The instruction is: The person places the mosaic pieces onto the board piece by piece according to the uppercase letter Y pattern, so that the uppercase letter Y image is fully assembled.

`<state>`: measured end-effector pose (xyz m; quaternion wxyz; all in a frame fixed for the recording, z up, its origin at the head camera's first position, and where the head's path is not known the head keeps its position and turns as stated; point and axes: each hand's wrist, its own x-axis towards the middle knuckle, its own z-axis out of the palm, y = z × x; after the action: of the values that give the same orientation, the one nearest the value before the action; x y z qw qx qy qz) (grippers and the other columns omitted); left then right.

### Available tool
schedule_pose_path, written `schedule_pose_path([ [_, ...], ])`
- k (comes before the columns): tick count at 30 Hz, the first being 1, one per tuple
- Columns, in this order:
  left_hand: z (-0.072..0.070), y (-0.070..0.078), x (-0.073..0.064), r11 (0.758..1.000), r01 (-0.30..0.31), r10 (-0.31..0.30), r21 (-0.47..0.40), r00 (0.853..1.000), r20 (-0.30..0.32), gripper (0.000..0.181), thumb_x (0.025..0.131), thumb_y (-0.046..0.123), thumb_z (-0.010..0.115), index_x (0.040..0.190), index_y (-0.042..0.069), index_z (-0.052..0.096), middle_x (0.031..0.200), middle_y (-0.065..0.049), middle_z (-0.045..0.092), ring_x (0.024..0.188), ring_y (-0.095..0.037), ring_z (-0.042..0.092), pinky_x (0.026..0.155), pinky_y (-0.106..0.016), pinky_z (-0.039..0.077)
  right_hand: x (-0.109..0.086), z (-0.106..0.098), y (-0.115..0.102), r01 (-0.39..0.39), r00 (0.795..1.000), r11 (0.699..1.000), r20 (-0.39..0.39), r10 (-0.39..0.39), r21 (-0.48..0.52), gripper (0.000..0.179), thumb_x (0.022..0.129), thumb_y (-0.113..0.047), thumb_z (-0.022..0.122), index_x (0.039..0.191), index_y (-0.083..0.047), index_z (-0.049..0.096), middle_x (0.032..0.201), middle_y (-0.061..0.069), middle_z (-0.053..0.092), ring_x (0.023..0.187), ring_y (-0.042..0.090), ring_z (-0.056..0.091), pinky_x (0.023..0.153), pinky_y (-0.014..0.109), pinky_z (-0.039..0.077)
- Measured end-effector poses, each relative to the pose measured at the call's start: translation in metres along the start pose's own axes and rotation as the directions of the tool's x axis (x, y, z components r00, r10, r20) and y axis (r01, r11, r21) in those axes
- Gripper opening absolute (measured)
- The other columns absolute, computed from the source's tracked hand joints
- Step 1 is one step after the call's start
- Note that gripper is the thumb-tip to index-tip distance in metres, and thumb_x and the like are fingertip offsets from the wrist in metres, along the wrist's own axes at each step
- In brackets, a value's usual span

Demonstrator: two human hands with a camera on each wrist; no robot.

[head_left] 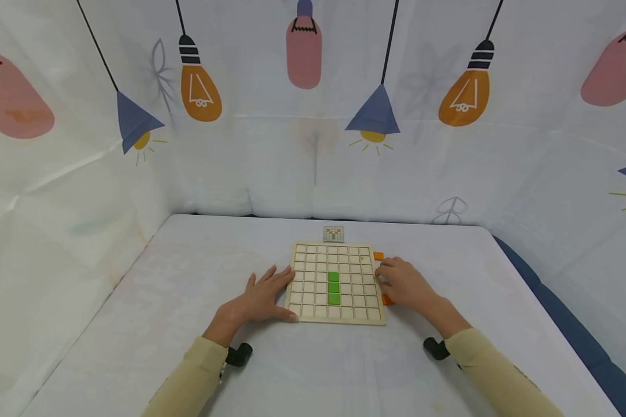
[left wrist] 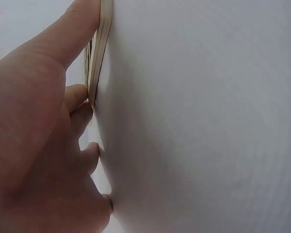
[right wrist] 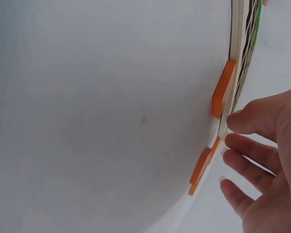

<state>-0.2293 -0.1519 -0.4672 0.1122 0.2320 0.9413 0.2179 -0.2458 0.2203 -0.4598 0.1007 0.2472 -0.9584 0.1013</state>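
Note:
A wooden grid board (head_left: 308, 266) lies on the table, with three green square tiles (head_left: 333, 287) in one column of its cells. My left hand (head_left: 261, 298), fingers spread, rests along the board's left edge; the left wrist view shows its thumb against the board's side (left wrist: 101, 53). Beside the right edge is my right hand (head_left: 404, 282), its fingers loosely bent. Orange tiles lie on the table near it, one orange tile (head_left: 387, 300) partly under the hand and another orange tile (head_left: 378, 255) beyond it. In the right wrist view the fingertips are close to an orange tile (right wrist: 223, 90), with nothing visibly held.
A small patterned card (head_left: 334, 234) sits just behind the board. White cloth covers the table (head_left: 188, 260), and a printed white curtain (head_left: 250, 162) hangs behind it. Something dark blue (head_left: 568, 324) runs along the table's right side.

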Motion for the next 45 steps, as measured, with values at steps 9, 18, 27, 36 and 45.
schedule_pose_path([
  [9, -0.002, 0.0, -0.001, 1.0, 0.001, -0.001, 0.002, 1.0, 0.001, 0.106, 0.076, 0.061, 0.077, 0.159, 0.021, 0.025, 0.168, 0.003, 0.017, 0.156, -0.035, 0.007, 0.117, -0.073, 0.002, -0.006, -0.006, 0.01, -0.022, 1.0, 1.0, -0.015, 0.022, -0.011, 0.024, 0.085, 0.002, 0.069, 0.106, -0.009, 0.074, 0.107, 0.005, 0.07, 0.097, 0.023, 0.061, 0.086, 0.042, 0.054],
  [18, -0.001, -0.002, 0.0, 1.0, -0.004, 0.004, -0.007, 1.0, 0.003, 0.106, 0.076, 0.062, 0.077, 0.159, 0.022, 0.025, 0.168, 0.004, 0.017, 0.157, -0.034, 0.006, 0.116, -0.073, 0.001, -0.009, -0.004, 0.02, 0.0, 1.0, 0.997, -0.014, -0.001, -0.074, 0.017, 0.084, 0.004, 0.072, 0.093, -0.01, 0.071, 0.103, 0.006, 0.07, 0.089, 0.023, 0.06, 0.081, 0.04, 0.054],
  [27, -0.001, 0.0, -0.001, 1.0, -0.002, 0.002, -0.008, 1.0, 0.003, 0.106, 0.076, 0.061, 0.077, 0.159, 0.021, 0.025, 0.168, 0.003, 0.017, 0.156, -0.034, 0.006, 0.117, -0.073, 0.001, -0.009, -0.006, 0.021, -0.023, 1.0, 0.996, -0.005, 0.023, -0.081, 0.018, 0.085, 0.0, 0.074, 0.08, -0.014, 0.064, 0.084, -0.001, 0.064, 0.077, 0.017, 0.051, 0.071, 0.034, 0.048],
  [36, 0.001, -0.001, 0.0, 1.0, 0.004, -0.003, -0.015, 1.0, 0.007, 0.106, 0.076, 0.062, 0.077, 0.159, 0.022, 0.025, 0.168, 0.004, 0.017, 0.157, -0.033, 0.005, 0.117, -0.073, 0.001, -0.011, -0.006, 0.02, -0.047, 0.999, 0.997, 0.009, 0.048, -0.068, 0.016, 0.085, -0.005, 0.076, 0.078, -0.015, 0.065, 0.08, -0.003, 0.06, 0.076, 0.016, 0.049, 0.069, 0.032, 0.045],
  [45, 0.0, 0.0, -0.001, 1.0, 0.001, -0.001, -0.01, 1.0, 0.001, 0.106, 0.076, 0.061, 0.078, 0.159, 0.021, 0.025, 0.168, 0.003, 0.018, 0.156, -0.034, 0.006, 0.117, -0.073, 0.001, -0.009, -0.004, 0.022, -0.044, 0.999, 0.997, -0.002, 0.043, -0.071, 0.017, 0.084, -0.004, 0.077, 0.078, -0.016, 0.065, 0.08, -0.002, 0.06, 0.074, 0.016, 0.048, 0.068, 0.031, 0.044],
])
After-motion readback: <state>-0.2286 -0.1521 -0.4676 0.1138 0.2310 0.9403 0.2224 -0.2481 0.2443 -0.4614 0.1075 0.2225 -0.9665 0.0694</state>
